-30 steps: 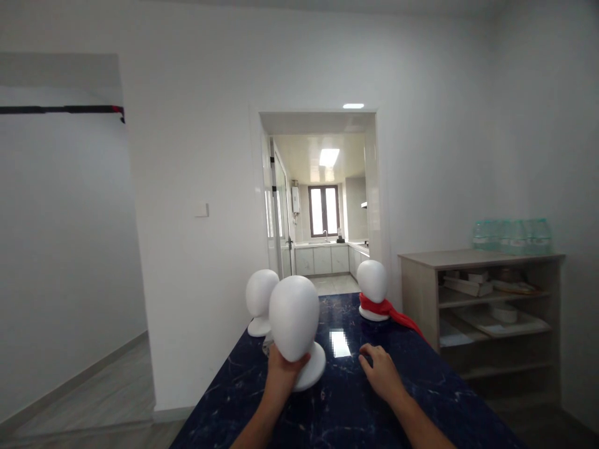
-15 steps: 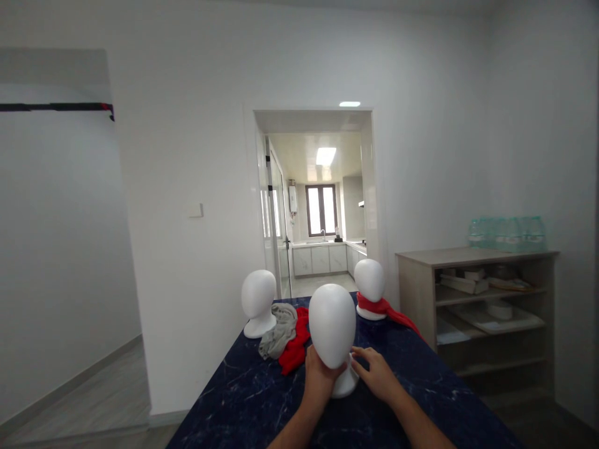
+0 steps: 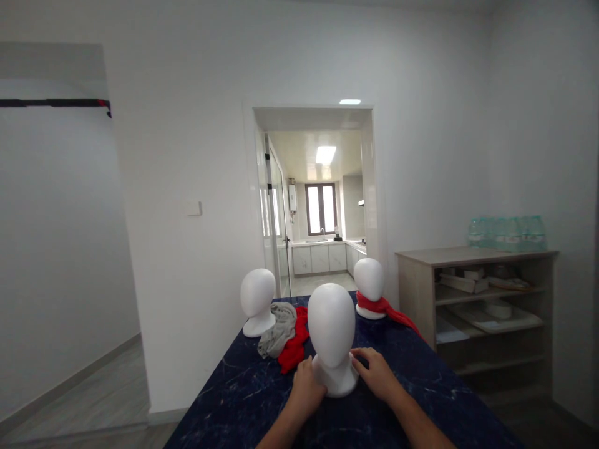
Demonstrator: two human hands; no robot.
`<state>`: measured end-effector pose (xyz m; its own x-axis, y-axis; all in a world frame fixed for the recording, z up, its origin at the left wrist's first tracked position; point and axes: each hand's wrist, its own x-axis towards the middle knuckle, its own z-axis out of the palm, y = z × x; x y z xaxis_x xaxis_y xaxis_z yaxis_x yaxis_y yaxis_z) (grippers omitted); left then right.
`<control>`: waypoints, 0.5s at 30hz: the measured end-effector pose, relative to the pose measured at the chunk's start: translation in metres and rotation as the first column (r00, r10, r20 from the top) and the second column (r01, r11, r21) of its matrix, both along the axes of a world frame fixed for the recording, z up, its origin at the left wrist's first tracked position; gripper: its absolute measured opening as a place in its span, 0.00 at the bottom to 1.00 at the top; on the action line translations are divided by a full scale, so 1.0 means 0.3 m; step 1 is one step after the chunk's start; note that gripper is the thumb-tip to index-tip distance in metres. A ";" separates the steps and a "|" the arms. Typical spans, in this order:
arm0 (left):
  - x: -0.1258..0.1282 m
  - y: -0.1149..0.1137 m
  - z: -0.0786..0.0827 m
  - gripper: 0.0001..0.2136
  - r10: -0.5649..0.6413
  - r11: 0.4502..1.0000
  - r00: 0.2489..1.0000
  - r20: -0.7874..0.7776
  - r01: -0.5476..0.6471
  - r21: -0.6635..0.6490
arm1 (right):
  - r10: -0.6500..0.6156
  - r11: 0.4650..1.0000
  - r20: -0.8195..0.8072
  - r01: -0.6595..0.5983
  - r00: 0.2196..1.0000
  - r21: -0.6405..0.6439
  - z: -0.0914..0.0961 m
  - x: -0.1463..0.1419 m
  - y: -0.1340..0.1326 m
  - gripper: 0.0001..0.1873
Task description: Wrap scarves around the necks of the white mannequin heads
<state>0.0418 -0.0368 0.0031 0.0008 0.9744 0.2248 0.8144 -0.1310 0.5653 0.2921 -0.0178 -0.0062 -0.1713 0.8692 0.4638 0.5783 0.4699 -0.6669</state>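
Note:
A white mannequin head (image 3: 331, 324) stands upright on the dark blue marbled table (image 3: 243, 399) directly before me. On its left, my left hand (image 3: 306, 385) holds the side of the neck and flared base, fingers bent and partly out of sight. My right hand (image 3: 375, 372) is across from it, its curled fingertips against the neck's right side. Behind and to the left lie a crumpled grey scarf (image 3: 277, 333) and a red scarf (image 3: 294, 349). A second mannequin head (image 3: 258, 296) is beside them. Farther right, another mannequin head (image 3: 369, 280) wears a red scarf (image 3: 374, 304) around its neck.
At the right stands an open wooden shelf unit (image 3: 475, 254) holding boxes and trays. Several wrapped water bottles (image 3: 508, 234) sit on its top. Beyond the table, a doorway (image 3: 373, 181) leads into a kitchen with a sink and window.
My left hand has moved left and slightly down, from under the chin around the neck to the side of the neck and base. My right hand has barely moved.

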 end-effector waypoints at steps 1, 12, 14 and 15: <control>-0.027 -0.003 0.012 0.34 0.061 0.998 0.995 -0.078 -0.062 -0.016 | -0.020 1.000 -0.012 0.020 1.000 -0.006 -0.002 -0.001 0.006 0.25; -0.176 -0.033 0.114 0.21 -0.040 0.998 0.863 -0.504 0.059 0.021 | -0.194 0.981 -0.034 0.195 0.980 0.014 -0.030 0.030 0.038 0.23; -0.177 -0.097 0.110 0.21 -0.120 0.992 0.847 -0.519 0.117 -0.038 | -0.200 0.980 -0.037 0.200 0.979 0.008 -0.035 0.032 0.044 0.22; -0.180 -0.135 0.107 0.20 -0.168 0.986 0.836 -0.522 0.150 -0.077 | -0.198 0.980 -0.039 0.198 0.979 0.005 -0.037 0.032 0.047 0.21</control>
